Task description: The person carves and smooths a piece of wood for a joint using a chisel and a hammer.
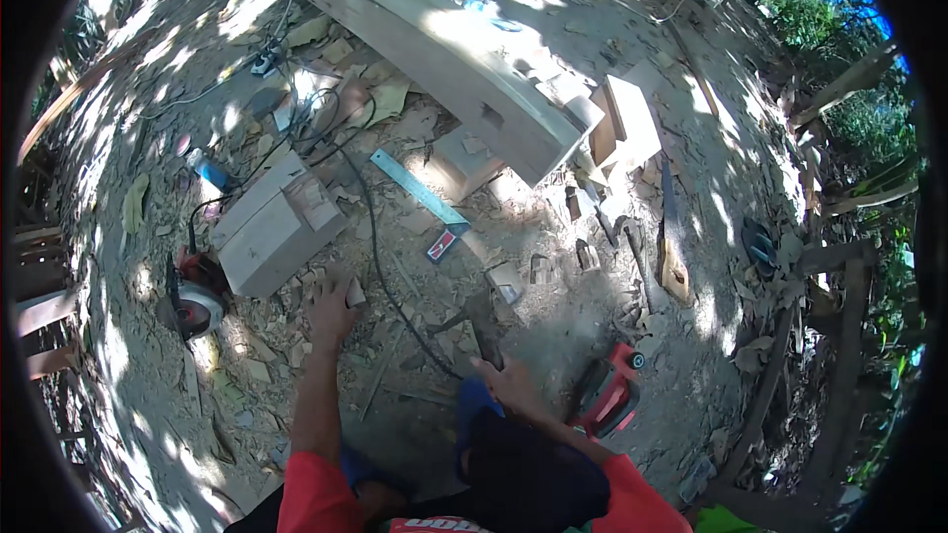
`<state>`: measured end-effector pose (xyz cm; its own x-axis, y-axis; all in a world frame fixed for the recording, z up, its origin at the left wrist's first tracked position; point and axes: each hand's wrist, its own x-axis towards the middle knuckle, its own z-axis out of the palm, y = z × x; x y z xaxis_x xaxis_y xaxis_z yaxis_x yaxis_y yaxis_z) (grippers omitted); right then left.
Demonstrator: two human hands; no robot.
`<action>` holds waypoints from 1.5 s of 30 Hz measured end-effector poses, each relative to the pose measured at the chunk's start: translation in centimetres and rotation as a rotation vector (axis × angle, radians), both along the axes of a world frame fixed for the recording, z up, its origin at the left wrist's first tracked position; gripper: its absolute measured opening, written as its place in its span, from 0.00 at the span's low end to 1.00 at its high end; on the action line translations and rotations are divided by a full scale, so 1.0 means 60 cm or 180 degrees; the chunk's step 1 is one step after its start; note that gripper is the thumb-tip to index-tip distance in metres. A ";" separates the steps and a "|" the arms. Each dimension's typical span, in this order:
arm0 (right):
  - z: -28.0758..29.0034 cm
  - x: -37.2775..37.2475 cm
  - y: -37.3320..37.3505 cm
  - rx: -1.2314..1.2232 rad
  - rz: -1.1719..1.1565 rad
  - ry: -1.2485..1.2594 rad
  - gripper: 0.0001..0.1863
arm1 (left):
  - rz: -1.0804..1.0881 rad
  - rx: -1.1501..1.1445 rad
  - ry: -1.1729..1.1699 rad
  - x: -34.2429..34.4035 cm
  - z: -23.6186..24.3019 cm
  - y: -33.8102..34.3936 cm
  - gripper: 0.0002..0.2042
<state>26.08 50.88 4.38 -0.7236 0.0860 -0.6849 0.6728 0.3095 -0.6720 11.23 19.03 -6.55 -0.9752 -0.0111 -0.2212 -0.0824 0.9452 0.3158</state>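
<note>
1 step looks cut in the left block (265, 245) (trimming probably remains); left hand (331, 314) spread near it, right hand (508, 385) curled, grip unclear.

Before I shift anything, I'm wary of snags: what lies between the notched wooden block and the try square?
In the head view, a black cable runs between the notched wooden block and the try square, with wood chips scattered around it.
</note>
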 end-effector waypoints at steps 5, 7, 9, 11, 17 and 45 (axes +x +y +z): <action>-0.080 -0.032 -0.011 0.0221 0.0348 0.0721 0.27 | 0.0032 -0.0017 -0.0090 0.025 -0.020 0.005 0.41; -0.080 -0.070 -0.032 0.0055 0.0408 0.0829 0.28 | 0.0089 0.0078 0.0152 0.030 -0.034 -0.017 0.43; -0.076 -0.108 -0.053 0.0019 0.0407 0.0989 0.24 | 0.0078 0.0362 0.0344 0.031 -0.049 -0.031 0.42; -0.085 -0.134 -0.081 0.0189 0.0513 0.1479 0.17 | 0.0180 0.0657 0.0326 0.043 -0.055 -0.063 0.40; -0.077 -0.187 -0.158 -0.0110 0.1161 0.1254 0.25 | 0.1462 0.2192 0.0135 0.059 -0.070 -0.106 0.28; -0.120 -0.100 -0.036 -0.0023 0.0070 0.0805 0.19 | -0.0849 -0.1021 0.0097 0.029 -0.007 0.086 0.27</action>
<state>20.08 48.74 -2.82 -0.8737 0.0642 -0.4822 0.4761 0.3169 -0.8203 12.96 24.21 -6.99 -0.9593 0.1790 -0.2185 0.1834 0.9830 0.0005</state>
